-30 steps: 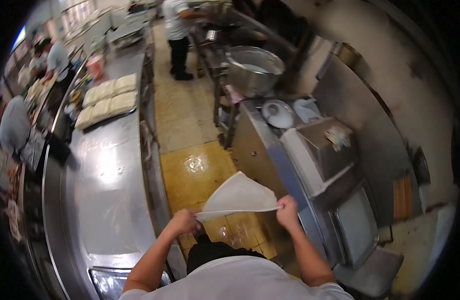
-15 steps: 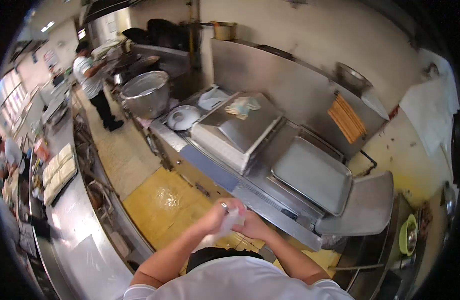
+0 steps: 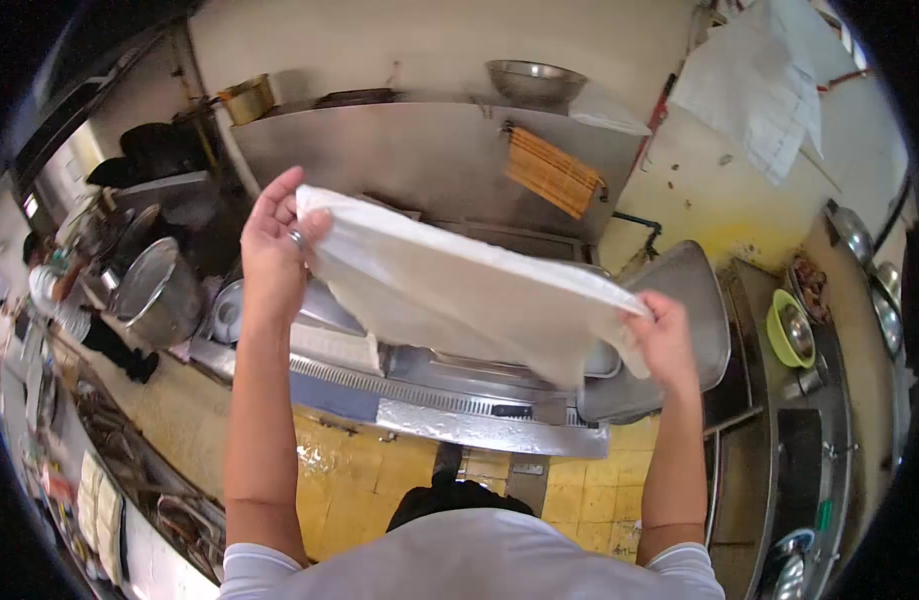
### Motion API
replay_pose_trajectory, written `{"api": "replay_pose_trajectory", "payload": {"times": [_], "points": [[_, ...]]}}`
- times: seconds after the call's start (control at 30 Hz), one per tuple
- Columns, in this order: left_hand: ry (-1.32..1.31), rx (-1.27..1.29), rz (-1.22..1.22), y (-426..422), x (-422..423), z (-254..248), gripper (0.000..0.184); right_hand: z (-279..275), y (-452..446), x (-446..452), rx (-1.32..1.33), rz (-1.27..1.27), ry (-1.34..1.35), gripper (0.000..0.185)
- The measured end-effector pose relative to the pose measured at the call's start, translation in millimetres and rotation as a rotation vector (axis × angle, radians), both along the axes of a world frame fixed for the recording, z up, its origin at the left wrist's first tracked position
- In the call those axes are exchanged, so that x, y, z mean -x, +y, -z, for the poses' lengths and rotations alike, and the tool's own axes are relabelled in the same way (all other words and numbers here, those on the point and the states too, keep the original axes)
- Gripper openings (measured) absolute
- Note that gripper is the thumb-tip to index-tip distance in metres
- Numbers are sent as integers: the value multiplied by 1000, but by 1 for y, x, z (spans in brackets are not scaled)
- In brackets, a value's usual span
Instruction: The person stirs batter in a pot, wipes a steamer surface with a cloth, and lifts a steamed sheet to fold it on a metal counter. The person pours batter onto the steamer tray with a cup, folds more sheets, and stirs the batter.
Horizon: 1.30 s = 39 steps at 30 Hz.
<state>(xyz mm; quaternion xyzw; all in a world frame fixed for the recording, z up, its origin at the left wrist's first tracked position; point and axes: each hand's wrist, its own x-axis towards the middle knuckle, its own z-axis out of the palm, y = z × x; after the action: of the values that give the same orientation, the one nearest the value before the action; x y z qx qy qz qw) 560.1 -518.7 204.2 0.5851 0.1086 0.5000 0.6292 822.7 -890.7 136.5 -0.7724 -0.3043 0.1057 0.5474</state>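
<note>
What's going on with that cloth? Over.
Left hand, right hand: raised, each holding an upper corner. Cloth: hanging spread between them. Nothing seen blocking it; counter partly hidden behind.

Looks like a commercial kitchen: large metal pot [image 3: 169, 303], black pans [image 3: 166, 148], steel bowl [image 3: 535, 86], yellow-tiled floor [image 3: 357, 485].

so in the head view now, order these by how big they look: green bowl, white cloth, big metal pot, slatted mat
Largest to smallest, as they appear:
1. white cloth, helped by being nearest the camera
2. big metal pot
3. slatted mat
4. green bowl
</note>
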Motion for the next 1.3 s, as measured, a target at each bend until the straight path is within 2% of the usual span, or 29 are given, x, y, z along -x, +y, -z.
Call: {"api": "replay_pose_trajectory", "payload": {"times": [0.07, 0.13, 0.17, 0.2, 0.27, 0.3, 0.33, 0.37, 0.43, 0.5, 0.6, 0.77, 0.87, 0.97, 1.07, 1.17, 1.3], "points": [[-17, 52, 82, 14, -22, -3, 58, -22, 0, -8, -85, 74, -54, 13], [56, 77, 162, 29, -46, 20, 55, -5, -1, -29, -89, 124, -71, 15], [92, 88, 198, 38, -58, 38, 54, 12, 0, -44, -91, 144, -81, 16], [138, 90, 262, 47, -72, 65, 52, 37, 1, -60, -2, 178, -120, 26], [420, 46, 280, 60, -100, 132, 47, 126, 3, -106, 141, 244, -197, 32], [531, 171, 401, 60, -111, 157, 44, 153, 0, -114, 214, 275, -232, 35], [591, 154, 438, 59, -123, 192, 47, 158, 6, -102, 412, 295, -249, 42], [712, 69, 458, 60, -135, 236, 49, 163, 21, -86, 610, 311, -263, 51], [930, -245, 444, 58, -156, 300, 40, 183, 49, -69, 652, 240, -58, 59], [964, -437, 405, 39, -166, 325, 28, 240, 71, -66, 743, 114, -255, 60], [991, -609, 397, 24, -183, 366, 20, 274, 105, -50, 705, 10, -255, 53], [934, -934, 289, 17, -189, 390, 10, 325, 115, -63, 748, -64, -335, 47], [1028, -809, 220, 13, -190, 382, 12, 319, 114, -60, 726, -14, -263, 41], [1054, -749, 217, 10, -187, 369, 23, 313, 113, -54, 596, 63, -237, 37], [1057, -857, 225, 9, -192, 378, 32, 297, 118, -42, 536, 155, -369, 37], [1117, -929, 218, 4, -193, 370, 41, 315, 109, -56, 679, -28, -402, 38], [1128, -929, 142, 3, -193, 376, 44, 316, 108, -59, 568, -25, -536, 44]]}}
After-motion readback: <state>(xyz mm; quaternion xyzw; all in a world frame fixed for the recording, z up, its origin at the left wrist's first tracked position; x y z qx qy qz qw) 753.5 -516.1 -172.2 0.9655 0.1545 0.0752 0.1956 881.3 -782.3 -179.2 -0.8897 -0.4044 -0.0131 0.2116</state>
